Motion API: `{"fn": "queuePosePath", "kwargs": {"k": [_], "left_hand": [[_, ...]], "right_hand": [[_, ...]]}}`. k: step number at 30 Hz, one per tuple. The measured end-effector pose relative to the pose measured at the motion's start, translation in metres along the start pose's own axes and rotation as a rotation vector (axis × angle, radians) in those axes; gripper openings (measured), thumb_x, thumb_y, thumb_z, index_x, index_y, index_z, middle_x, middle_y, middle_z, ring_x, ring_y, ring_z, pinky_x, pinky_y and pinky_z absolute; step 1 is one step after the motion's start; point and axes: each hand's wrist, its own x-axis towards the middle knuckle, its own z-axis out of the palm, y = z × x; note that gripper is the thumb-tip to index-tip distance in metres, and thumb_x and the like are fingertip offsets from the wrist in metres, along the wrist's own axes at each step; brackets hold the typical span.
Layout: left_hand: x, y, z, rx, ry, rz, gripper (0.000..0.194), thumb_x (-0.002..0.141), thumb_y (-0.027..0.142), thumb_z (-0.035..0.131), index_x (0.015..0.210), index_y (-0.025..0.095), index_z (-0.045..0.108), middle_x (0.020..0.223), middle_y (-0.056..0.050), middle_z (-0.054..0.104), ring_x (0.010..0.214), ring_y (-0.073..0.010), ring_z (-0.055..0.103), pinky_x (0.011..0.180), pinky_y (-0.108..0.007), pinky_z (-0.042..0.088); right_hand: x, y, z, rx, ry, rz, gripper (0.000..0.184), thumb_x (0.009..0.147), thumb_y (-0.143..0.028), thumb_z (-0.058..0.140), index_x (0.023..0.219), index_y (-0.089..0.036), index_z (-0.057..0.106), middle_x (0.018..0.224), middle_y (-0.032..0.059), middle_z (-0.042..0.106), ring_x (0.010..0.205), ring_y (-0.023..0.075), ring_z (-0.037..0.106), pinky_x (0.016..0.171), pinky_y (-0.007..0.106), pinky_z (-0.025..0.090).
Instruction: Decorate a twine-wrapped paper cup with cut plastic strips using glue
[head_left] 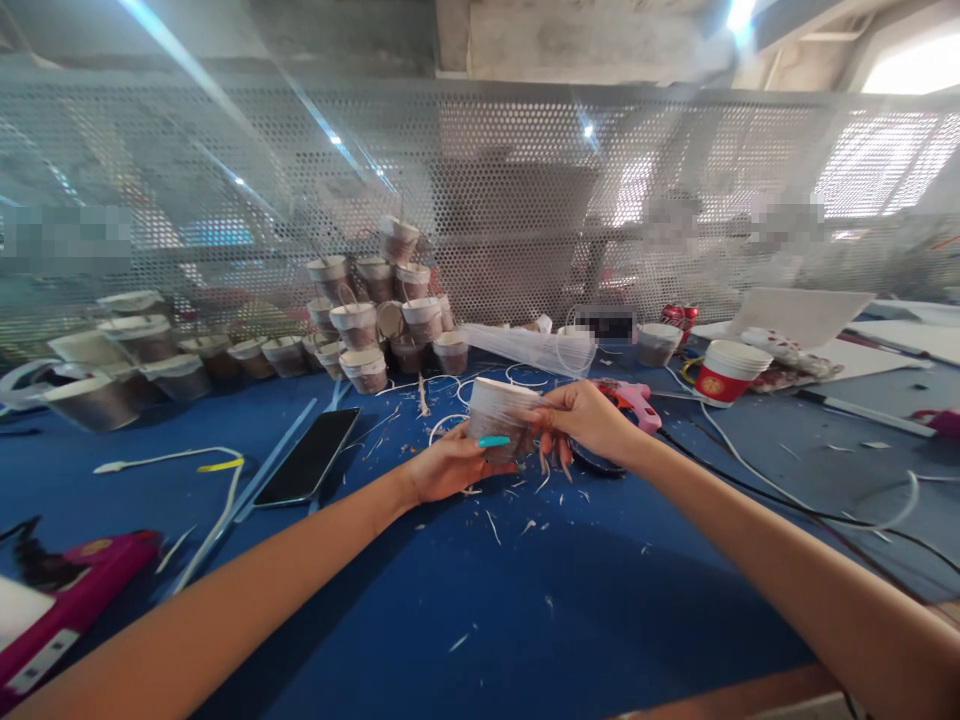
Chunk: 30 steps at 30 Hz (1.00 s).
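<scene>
Over the middle of the blue table, my left hand (452, 468) is wrapped round a small tilted pot (501, 402) with a white rim and a grey-brown body. My right hand (581, 418) has its fingers closed against the pot's right side; the exact contact is blurred. Just beyond my right hand lies a pink glue gun (639, 402), partly hidden. Similar finished-looking pots with thin handles stand in a stack (358, 325) behind my left hand.
More pots (94, 400) stand at the left. A phone (309, 458) lies beside clear glue sticks, with a magenta tool (97, 575) nearer me. Clear sticks (536, 347), a red-and-white paper cup (731, 373) and trailing cables (780, 487) lie beyond. White scraps are scattered about. Perforated metal screen (510, 200) behind.
</scene>
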Motion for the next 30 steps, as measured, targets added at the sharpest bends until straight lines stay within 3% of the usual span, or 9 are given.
{"fn": "queuePosePath", "kwargs": {"k": [10,17,30], "left_hand": [[0.001,-0.004,0.009,0.136,0.146,0.022,0.053,0.061,0.011,0.069,0.111,0.018,0.053,0.093,-0.007,0.066,0.085,-0.0203,0.061,0.077,-0.036,0.045],[0.001,-0.005,0.001,0.056,0.169,0.035,0.036,0.064,0.008,0.063,0.100,0.016,0.060,0.090,-0.005,0.067,0.084,-0.0167,0.061,0.077,-0.030,0.046],[0.000,0.000,-0.006,-0.144,0.178,-0.009,0.036,0.055,0.010,0.058,0.091,0.007,0.064,0.081,-0.008,0.069,0.077,-0.0155,0.062,0.074,-0.026,0.049]], "right_hand": [[-0.002,0.002,0.008,-0.112,0.120,-0.007,0.037,0.066,-0.051,0.062,0.053,-0.017,0.056,0.045,0.0004,0.059,0.029,0.0078,0.047,0.028,0.019,0.032],[-0.006,0.000,0.014,-0.193,0.247,-0.047,0.040,0.068,-0.049,0.061,0.046,-0.017,0.051,0.039,0.0007,0.054,0.027,0.0068,0.045,0.027,0.018,0.033],[-0.009,-0.006,0.013,-0.141,0.113,-0.178,0.040,0.081,-0.050,0.043,0.064,-0.015,0.054,0.046,0.0000,0.057,0.031,0.0051,0.047,0.031,0.015,0.035]]}}
